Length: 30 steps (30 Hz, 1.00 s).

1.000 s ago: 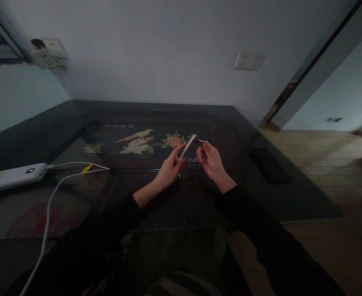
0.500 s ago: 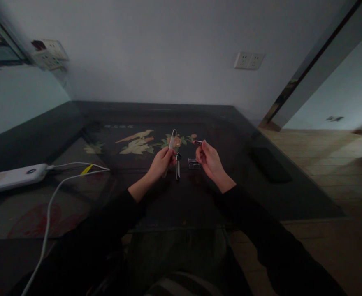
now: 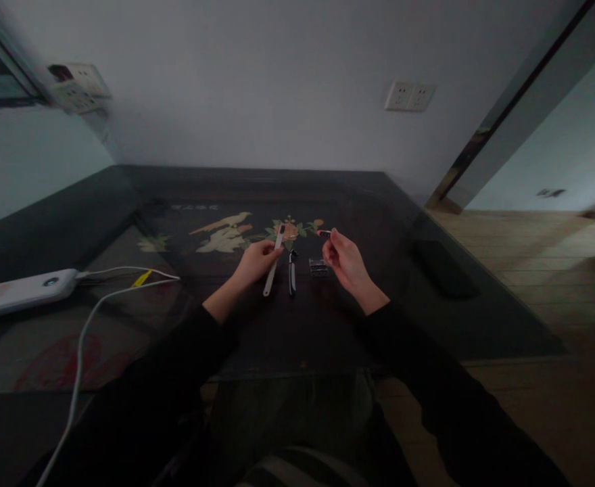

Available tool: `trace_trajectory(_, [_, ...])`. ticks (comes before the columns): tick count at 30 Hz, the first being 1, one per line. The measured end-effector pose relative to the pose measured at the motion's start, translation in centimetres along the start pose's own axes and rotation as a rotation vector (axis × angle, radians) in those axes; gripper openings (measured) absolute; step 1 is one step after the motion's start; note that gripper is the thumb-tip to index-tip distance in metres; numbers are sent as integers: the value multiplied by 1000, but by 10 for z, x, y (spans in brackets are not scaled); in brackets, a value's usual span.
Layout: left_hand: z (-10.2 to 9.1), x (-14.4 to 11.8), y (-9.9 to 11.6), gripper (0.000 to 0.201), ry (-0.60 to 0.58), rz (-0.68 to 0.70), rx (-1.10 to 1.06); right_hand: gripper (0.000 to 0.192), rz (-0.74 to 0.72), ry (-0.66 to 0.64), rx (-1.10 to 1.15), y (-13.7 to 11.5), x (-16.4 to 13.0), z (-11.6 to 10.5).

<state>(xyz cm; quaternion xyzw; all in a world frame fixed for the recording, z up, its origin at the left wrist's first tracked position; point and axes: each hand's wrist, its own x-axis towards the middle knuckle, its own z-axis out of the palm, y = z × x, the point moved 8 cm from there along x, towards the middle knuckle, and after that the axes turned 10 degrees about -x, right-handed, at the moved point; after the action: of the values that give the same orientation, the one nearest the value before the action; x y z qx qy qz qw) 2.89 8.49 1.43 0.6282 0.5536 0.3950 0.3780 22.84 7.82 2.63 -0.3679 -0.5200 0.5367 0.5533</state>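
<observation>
**A:** What is in the person's left hand [image 3: 253,260]?

**B:** A slim white handle [image 3: 273,268], grasped near its upper part. It slants down toward the dark glass-topped surface [image 3: 186,318], its lower end at or just above the glass; which of the two cannot be told.

**A:** And the right hand [image 3: 342,260]?

**B:** Raised above the surface, its grip pinched on a small dark piece [image 3: 324,234] held between fingertips. The piece is too small and dim to tell what it is.

**A:** What lies between the two hands?

**B:** A short dark tool with a metal head [image 3: 292,271] lies flat on the surface just beside the white handle, apart from both hands. A little to its right, under the right hand's fingers, sits a small clear ridged case [image 3: 318,268].

**A:** Anything else on the surface?

**B:** A painted panel of birds and flowers [image 3: 226,237] shows beneath the glass behind the hands. Far to the left lies a white power bank [image 3: 21,291] with white cables [image 3: 82,338] trailing toward the near edge. To the right, well apart from the hands, rests a flat dark object [image 3: 442,268].

**A:** And the setting?

**B:** A pale wall with a double socket [image 3: 410,97], and wooden flooring [image 3: 541,270] to the right. Both arms are in black sleeves.
</observation>
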Motion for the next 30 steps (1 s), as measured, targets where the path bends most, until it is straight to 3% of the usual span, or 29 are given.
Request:
trace_trajectory(15, [-4, 4, -8, 26, 61, 27, 235, 44, 28, 20, -64, 2, 2, -5])
trace_trajectory(24, [-2, 0, -5, 46, 35, 74, 361, 45, 40, 9, -77, 1, 0, -3])
trace_trajectory(30, [4, -7, -4, 32, -16, 83, 510, 46, 40, 4, -99, 2, 0, -2])
